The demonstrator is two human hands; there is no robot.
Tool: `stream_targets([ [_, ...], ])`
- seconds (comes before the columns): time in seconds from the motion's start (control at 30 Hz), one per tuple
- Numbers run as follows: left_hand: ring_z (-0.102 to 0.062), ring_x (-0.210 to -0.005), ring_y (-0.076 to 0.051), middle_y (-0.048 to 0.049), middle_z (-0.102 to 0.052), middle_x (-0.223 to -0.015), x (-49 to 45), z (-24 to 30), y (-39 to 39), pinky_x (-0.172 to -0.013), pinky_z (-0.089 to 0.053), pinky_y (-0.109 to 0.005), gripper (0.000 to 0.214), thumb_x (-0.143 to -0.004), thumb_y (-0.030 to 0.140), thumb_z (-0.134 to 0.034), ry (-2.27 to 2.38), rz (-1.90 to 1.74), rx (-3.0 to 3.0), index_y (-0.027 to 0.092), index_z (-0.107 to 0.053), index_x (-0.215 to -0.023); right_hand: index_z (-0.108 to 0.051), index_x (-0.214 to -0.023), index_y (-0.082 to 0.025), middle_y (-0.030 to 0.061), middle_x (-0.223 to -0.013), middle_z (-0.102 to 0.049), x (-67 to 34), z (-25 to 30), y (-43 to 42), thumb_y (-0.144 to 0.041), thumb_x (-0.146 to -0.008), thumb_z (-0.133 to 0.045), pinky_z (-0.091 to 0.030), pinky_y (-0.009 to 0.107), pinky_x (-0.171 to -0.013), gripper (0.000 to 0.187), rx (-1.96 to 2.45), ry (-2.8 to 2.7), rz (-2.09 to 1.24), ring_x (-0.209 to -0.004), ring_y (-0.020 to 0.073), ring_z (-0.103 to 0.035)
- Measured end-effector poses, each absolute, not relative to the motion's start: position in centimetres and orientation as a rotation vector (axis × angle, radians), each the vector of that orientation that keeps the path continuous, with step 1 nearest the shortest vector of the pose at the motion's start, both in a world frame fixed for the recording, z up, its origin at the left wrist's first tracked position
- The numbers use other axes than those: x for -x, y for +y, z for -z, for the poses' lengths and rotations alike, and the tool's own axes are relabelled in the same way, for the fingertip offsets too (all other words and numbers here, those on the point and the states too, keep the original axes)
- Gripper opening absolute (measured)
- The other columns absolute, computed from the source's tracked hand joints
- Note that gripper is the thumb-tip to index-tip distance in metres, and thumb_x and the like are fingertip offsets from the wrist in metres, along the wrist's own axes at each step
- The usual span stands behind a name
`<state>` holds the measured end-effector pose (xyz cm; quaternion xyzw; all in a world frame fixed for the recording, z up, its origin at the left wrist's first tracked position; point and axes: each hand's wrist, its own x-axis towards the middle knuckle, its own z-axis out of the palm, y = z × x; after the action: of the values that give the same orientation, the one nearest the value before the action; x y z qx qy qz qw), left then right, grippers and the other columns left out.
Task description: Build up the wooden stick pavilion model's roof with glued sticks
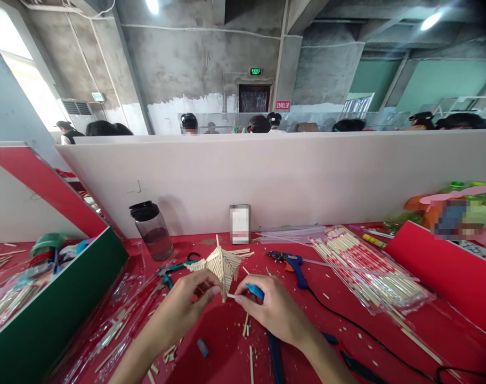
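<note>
A small model of pale wooden sticks (221, 262), with ribbed sloping panels and a peak like a pavilion roof, stands over the red table in front of me. My left hand (189, 304) is closed at its near left side, thumb and fingers pinched by the lower corner. My right hand (277, 306) pinches a short wooden stick (231, 296), whose far end meets or nearly meets the model's lower corner. A blue pointed thing (254, 290) is also tucked in the right hand; its kind is unclear. Green-handled pliers (167, 280) lie left behind the model.
A blue glue gun (293, 264) with a black cord lies to the right, beside bagged wooden sticks (366, 266). A bottle (151, 229) and a phone-like white screen (240, 224) stand at the back partition. Stick scraps and a blue-grey block (202, 348) lie nearby.
</note>
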<state>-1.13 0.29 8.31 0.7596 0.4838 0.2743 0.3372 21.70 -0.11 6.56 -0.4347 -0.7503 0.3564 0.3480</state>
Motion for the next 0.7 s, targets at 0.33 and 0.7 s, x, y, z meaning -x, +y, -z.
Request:
stream_targets([
  [0.33, -0.047, -0.064, -0.013, 0.0015, -0.056, -0.069, -0.3, -3.2, -1.2, -0.059, -0.035, -0.022, 0.034, -0.088, 0.050, -0.068, 1.136, -0.842, -1.487, 0.015, -0.068, -0.085, -0.072, -0.082, -0.019, -0.0011, -0.073, -0.070, -21.1, -5.7, 0.0, -0.026, -0.090, -0.064, -0.041, 0.023, -0.064, 0.013, 1.145, -1.932, -0.931, -0.068, 0.0141, -0.060],
  [0.7, -0.047, -0.056, -0.010, 0.0005, -0.062, -0.064, -3.6, -0.4, -1.5, -0.055, -0.036, -0.019, 0.044, -0.063, 0.051, -0.090, 1.099, -1.159, -0.963, 0.013, -0.076, -0.079, -0.073, -0.084, -0.019, -0.0024, -0.071, -0.068, -21.0, -5.5, 0.0, -0.025, -0.090, -0.066, -0.038, 0.022, -0.061, 0.012, 1.137, -1.882, -0.909, -0.065, 0.0124, -0.058],
])
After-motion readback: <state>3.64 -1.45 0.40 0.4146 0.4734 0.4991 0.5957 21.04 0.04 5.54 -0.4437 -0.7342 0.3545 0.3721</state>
